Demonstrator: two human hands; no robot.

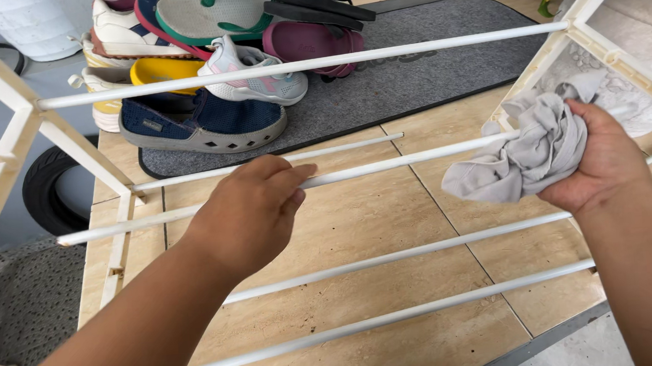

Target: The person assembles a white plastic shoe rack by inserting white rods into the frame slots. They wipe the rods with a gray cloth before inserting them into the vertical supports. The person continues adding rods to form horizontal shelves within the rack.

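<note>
Left hand grip pinching thin white drying-rack rod; right hand grip clenched around crumpled grey cloth beside rod.

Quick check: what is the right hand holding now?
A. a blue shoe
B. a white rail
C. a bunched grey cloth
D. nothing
C: the right hand grips a bunched grey cloth by the rack's right end, while the left hand rests its fingers on a white rail.

One head-worn view looks steeply down, close over the drying rack; floor tiles below.
</note>
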